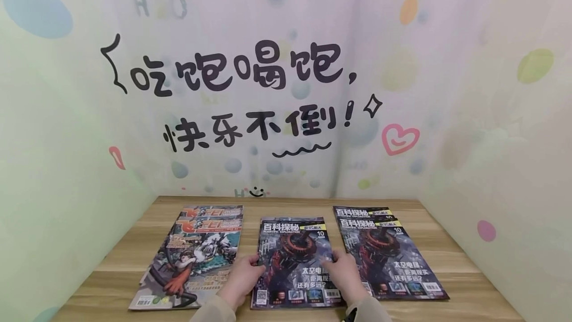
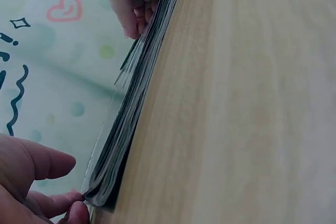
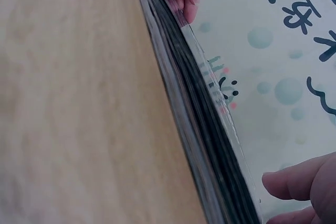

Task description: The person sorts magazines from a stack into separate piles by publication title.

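Observation:
A stack of magazines (image 1: 292, 255) with a dark space-themed cover lies in the middle of the wooden table. My left hand (image 1: 243, 280) touches its left side and my right hand (image 1: 345, 275) is at its right side. In the left wrist view, the fingertips of the left hand (image 2: 21, 182) meet the corner of the stack (image 2: 137, 98), while the thumb stands apart from it. The right wrist view shows the right hand (image 3: 315, 190) beside the stack's page edges (image 3: 186, 77), thumb extended and apart. Its lower fingers are partly cut off there.
On the left lie overlapping magazines (image 1: 196, 262) with an orange title. Two overlapping copies with the dark cover (image 1: 389, 262) lie on the right, close to my right hand. The wooden table (image 1: 286, 206) meets a printed curtain wall (image 1: 286, 178) at the back.

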Demonstrator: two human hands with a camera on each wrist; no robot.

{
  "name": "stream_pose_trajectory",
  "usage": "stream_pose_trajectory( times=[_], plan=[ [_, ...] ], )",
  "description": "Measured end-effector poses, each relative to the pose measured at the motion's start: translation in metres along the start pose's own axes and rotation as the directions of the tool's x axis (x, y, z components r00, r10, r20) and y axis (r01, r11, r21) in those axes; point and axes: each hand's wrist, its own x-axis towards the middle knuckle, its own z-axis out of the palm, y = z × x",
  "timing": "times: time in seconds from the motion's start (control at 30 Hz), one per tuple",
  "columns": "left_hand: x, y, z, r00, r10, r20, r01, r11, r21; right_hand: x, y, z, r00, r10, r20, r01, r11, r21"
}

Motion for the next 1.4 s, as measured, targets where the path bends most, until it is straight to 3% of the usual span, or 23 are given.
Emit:
stream_pose_trajectory(
  times=[0.17,0.53,0.73,0.97,1.1,1.27,1.4],
  plan=[
    [-0.001,0.0,0.0,1.0,0.01,-0.014,-0.01,1.0,-0.005,0.001,0.0,-0.001,1.0,-0.018,-0.004,0.018,0.999,-0.027],
    [0.0,-0.002,-0.001,1.0,0.021,-0.017,-0.022,0.999,-0.029,0.002,0.0,-0.002,0.999,0.033,0.006,-0.033,0.999,-0.034],
    [-0.001,-0.002,-0.002,0.998,0.053,0.017,-0.051,0.995,-0.081,0.003,0.002,-0.002,0.998,0.057,0.027,-0.056,0.998,-0.015],
    [-0.006,0.003,-0.004,0.992,0.098,0.076,-0.098,0.995,-0.01,0.004,0.002,-0.002,0.998,0.045,0.034,-0.046,0.999,0.015],
    [-0.004,-0.002,-0.004,0.985,0.086,0.147,-0.062,0.985,-0.164,0.003,0.003,-0.003,0.999,0.033,0.037,-0.035,0.999,0.036],
    [0.0,-0.012,-0.004,0.971,0.062,0.231,0.038,0.914,-0.405,0.002,0.003,-0.003,0.999,0.035,0.039,-0.037,0.997,0.061],
    [0.002,-0.015,-0.005,0.97,0.025,0.244,0.092,0.884,-0.458,0.002,0.004,-0.004,0.999,0.041,0.03,-0.044,0.995,0.09]
  ],
)
